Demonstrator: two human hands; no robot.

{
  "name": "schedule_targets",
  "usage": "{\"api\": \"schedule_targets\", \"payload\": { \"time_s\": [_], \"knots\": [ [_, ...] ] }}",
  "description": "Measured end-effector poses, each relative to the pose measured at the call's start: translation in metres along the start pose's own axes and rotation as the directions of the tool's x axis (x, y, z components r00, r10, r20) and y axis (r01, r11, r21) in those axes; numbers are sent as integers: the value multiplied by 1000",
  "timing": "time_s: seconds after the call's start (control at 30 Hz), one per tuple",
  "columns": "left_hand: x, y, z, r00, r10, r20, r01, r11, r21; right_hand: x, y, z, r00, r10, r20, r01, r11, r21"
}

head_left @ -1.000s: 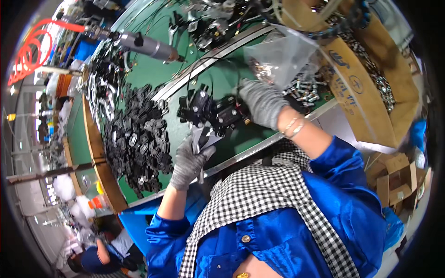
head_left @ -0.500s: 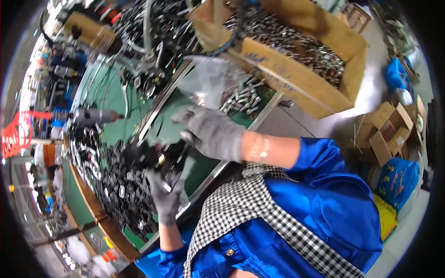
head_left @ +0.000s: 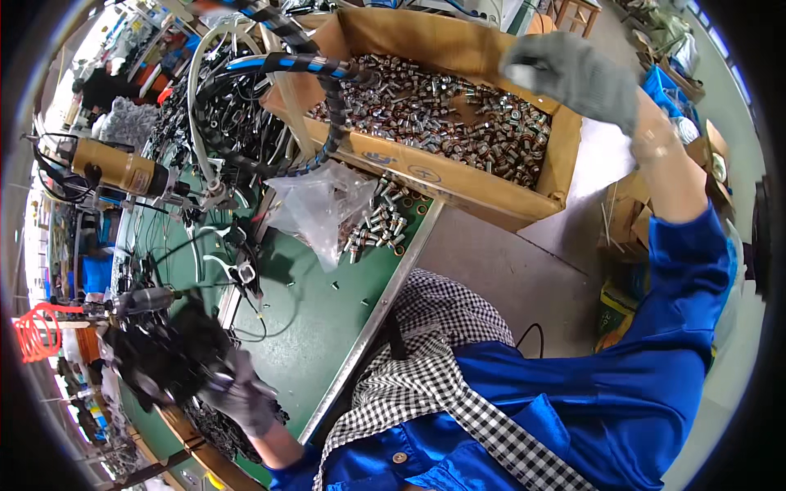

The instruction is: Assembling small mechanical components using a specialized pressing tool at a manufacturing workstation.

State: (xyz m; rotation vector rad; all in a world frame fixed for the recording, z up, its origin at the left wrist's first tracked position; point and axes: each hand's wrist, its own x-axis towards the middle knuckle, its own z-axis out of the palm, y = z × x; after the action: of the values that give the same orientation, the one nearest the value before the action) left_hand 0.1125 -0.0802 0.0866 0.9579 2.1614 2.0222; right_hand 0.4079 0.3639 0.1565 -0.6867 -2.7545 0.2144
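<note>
My left hand [head_left: 239,399], in a grey glove, is closed on a bunch of black parts [head_left: 168,352], smeared by motion; their exact kind cannot be told. It is over the left part of the green table. High at the right, my gloved right hand [head_left: 577,82] is raised by the far right corner of a large cardboard box [head_left: 483,184]. Its fingers are curled, with something small and pale at their tips that I cannot make out. Inside the box lie many small metal fittings [head_left: 442,114]. More metal fittings [head_left: 381,221] spill beside a clear plastic bag [head_left: 315,209] on the table.
A brake-lever-like part [head_left: 244,272] with a cable lies on the green table [head_left: 303,327]. An inline power screwdriver [head_left: 147,300] with a red coiled hose [head_left: 37,331] is at the left. Black-wrapped hoses [head_left: 336,106] hang before the box. Cartons [head_left: 626,213] stand on the floor.
My right hand has gone from above the table up and right to the box. My left hand has moved left and lower, carrying the black parts. The view has shifted too.
</note>
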Motion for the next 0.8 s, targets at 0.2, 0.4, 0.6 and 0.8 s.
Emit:
{"api": "schedule_targets", "payload": {
  "time_s": [0.2,0.4,0.6,0.8],
  "knots": [
    [99,15,-20,948,320,2,-315,934,171,86,10,63,882,30,470,-5,998,-56],
    [170,81,-37,945,324,33,-322,913,252,117,25,154,752,-61,656,369,864,-342],
    [156,12,-41,860,-304,409,386,913,-133,105,23,139,719,158,677,190,892,-410],
    [128,25,-10,949,-245,200,270,956,-111,137,23,147,810,44,585,40,991,-130]
  ]
}}
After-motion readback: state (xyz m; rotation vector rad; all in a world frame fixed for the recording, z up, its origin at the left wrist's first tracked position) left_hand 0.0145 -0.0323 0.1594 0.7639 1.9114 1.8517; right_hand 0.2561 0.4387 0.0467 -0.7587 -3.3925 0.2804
